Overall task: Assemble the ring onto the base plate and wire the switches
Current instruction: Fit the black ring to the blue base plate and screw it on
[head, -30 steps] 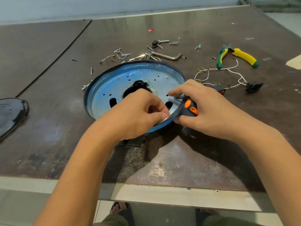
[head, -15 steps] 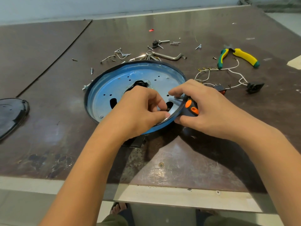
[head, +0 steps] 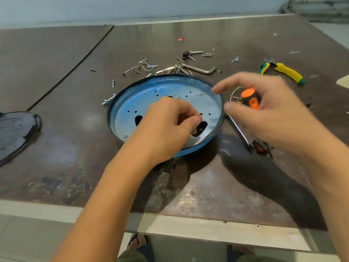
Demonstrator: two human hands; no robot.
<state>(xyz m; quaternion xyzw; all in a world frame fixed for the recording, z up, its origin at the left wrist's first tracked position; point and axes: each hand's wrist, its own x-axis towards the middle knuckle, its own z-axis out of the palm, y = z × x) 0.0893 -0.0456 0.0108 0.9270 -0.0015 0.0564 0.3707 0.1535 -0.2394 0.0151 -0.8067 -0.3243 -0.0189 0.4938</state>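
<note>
A person's left hand (head: 166, 127) hovers low over the blue base plate (head: 132, 103), which lies flat in the middle of the table (head: 207, 186) with a dark ring (head: 110, 118) hugging its outer wall. The fingers are curled and the thumb and forefinger tips are pressed together just above a slot near the plate's front edge, probably to seat a small fastener, though whether anything sits between them cannot be told. The right hand (head: 273, 114), blurred, holds a screwdriver (head: 249, 99) just beside the plate's right rim. Its rear fingers are wrapped round the orange-and-black handle, its forefinger and thumb are stretched out, and the blade points down at the table, apparently kept ready. A red switch (head: 260, 148) lies under that hand, with wires (head: 234, 93) behind, seemingly not yet fitted. Loose screws (head: 147, 65) and pliers (head: 287, 72) lie within reach beyond the plate.
</note>
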